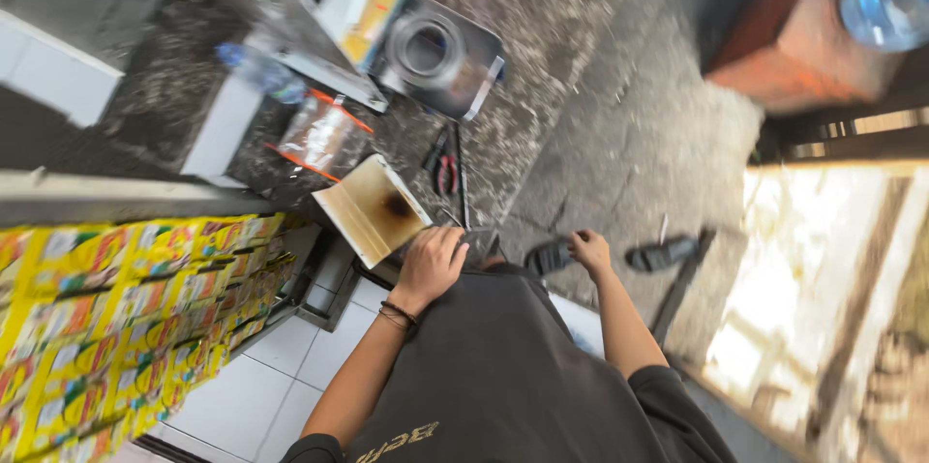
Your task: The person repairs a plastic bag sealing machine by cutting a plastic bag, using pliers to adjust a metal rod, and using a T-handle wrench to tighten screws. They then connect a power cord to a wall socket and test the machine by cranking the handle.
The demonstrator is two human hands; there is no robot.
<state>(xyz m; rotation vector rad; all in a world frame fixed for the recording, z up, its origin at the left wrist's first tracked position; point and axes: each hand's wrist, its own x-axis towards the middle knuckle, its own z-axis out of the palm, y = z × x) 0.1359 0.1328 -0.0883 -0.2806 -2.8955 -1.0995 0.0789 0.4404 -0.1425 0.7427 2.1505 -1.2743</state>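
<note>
left hand [432, 262] rests flat, fingers loose, beside a scorched cardboard flap [373, 209]; right hand [588, 250] curls shut, empty, above speckled stone floor [619, 134].

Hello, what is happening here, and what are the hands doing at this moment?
A person in a dark shirt stands over a speckled stone floor. The left hand rests on the edge of a flat beige board with a dark scorched spot, which lies at the corner of a counter. The right hand hangs free with fingers curled, holding nothing visible. Red-handled pliers lie beyond the board, near a square metal plate with a round opening. Yellow packets hang on the left.
</note>
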